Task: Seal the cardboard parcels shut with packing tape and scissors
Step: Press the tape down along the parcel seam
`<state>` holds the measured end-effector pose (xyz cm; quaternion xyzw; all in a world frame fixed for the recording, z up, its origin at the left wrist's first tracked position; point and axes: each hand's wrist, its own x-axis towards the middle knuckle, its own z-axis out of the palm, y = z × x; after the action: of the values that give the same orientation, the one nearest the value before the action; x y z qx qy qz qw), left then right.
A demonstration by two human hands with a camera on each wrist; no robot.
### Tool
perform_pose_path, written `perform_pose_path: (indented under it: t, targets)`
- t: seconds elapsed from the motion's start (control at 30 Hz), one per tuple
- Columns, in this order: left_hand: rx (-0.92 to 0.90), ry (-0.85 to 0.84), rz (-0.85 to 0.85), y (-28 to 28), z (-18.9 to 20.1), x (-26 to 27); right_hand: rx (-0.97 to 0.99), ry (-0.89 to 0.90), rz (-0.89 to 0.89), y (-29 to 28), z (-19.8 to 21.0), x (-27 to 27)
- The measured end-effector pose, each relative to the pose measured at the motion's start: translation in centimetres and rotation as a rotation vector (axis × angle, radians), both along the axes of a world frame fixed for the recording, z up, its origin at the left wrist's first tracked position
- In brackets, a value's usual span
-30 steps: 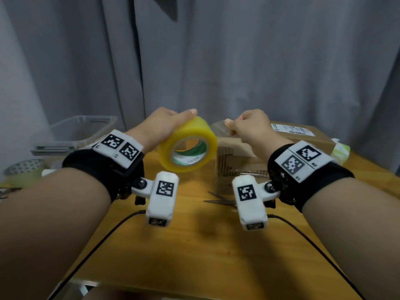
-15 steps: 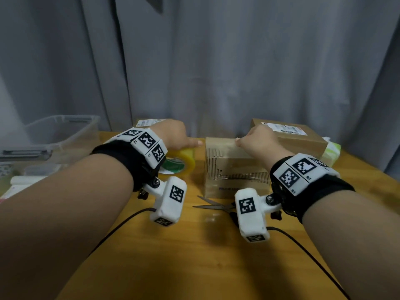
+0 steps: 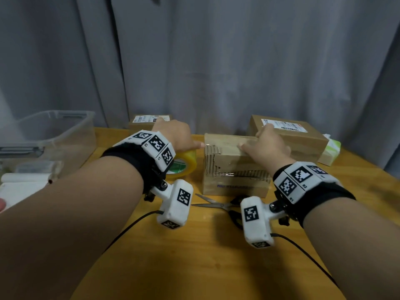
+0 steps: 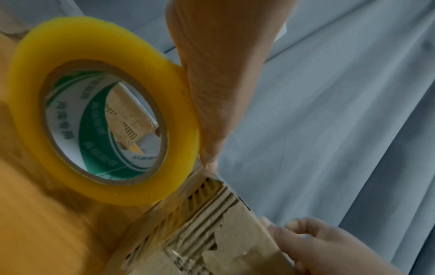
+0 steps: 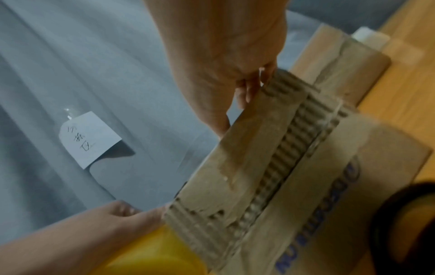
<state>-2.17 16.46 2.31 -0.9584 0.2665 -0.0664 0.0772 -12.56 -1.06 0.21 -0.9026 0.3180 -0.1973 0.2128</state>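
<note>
Both hands' fingers point(image 3: 244, 146) press the parcel's point(image 3: 236, 169) top; tape roll point(image 3: 184, 165) left.

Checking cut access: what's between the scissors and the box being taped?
Nothing. In the head view the scissors lie just in front of the middle box, with only bare wooden table between them; they don't touch.

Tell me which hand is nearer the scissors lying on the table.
Right. The right hand rests on the torn cardboard box just behind the metal scissors; the left hand holds the yellow tape roll, farther left.
</note>
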Motion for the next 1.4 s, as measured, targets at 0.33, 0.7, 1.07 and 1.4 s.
perform_pose_path:
  t: [0.33, 0.7, 1.07, 1.4]
  targets:
    - [-0.126, 0.023, -0.009, 0.7, -1.2, 0.0, -0.302, 0.392, 0.557, 5.4, -0.9, 3.5]
    - [-0.238, 0.143, 0.023, 0.9, -2.3, 0.6, -0.293, 0.594, 0.221, 1.9, 0.2, 2.4]
    - [-0.337, 0.36, 0.035, 0.4, -2.1, 1.2, -0.218, 0.462, 0.405, 0.4, -0.6, 5.5]
    - [-0.365, 0.342, 0.078, -2.2, -2.4, 3.6, -0.275, 0.276, 0.49, -0.6, -0.5, 7.7]
